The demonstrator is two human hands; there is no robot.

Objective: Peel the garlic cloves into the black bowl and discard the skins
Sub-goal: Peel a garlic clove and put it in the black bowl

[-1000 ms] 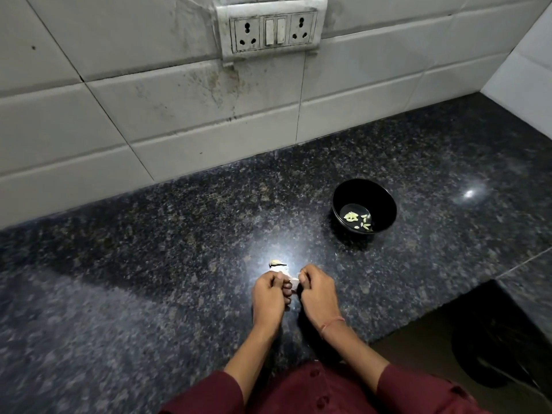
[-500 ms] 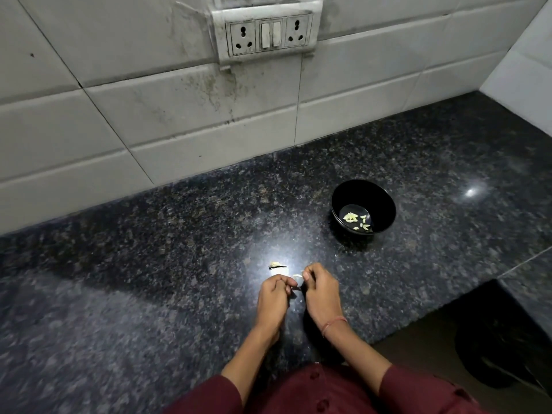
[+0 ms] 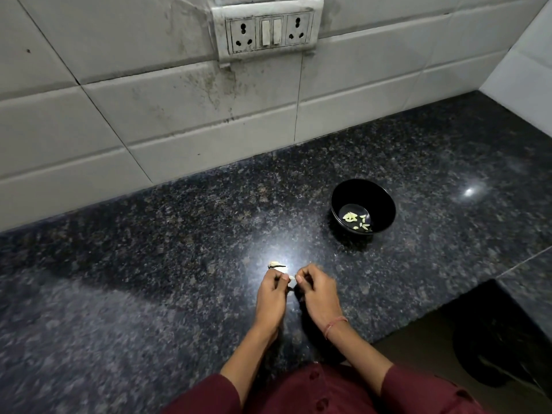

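Two broad planes take up most of the view: a white tiled wall [image 3: 119, 130], stained in places, far beyond both grips, and the dark speckled stone surface [image 3: 149, 264] that runs beneath them. A grimy socket panel [image 3: 268, 31] is set into the wall, high above and straight ahead of the grips. Maroon sleeves [image 3: 206, 395] sit close behind them at the bottom edge. The black bowl [image 3: 385, 210] stands upright on the surface, ahead and to the right of the right grip and well apart from it; several peeled cloves [image 3: 357, 221] lie in its bottom. The left grip [image 3: 270, 297] and the right grip [image 3: 318, 294] are low over the surface, knuckles up, fingers curled, their tips meeting. Between them they pinch a pale garlic clove [image 3: 291, 279], mostly hidden by the fingers. A thin red thread [image 3: 334, 325] circles the wrist behind the right grip. A small pale garlic piece [image 3: 276, 265] lies on the surface just beyond the left grip's fingertips; whether it is skin or clove cannot be told.
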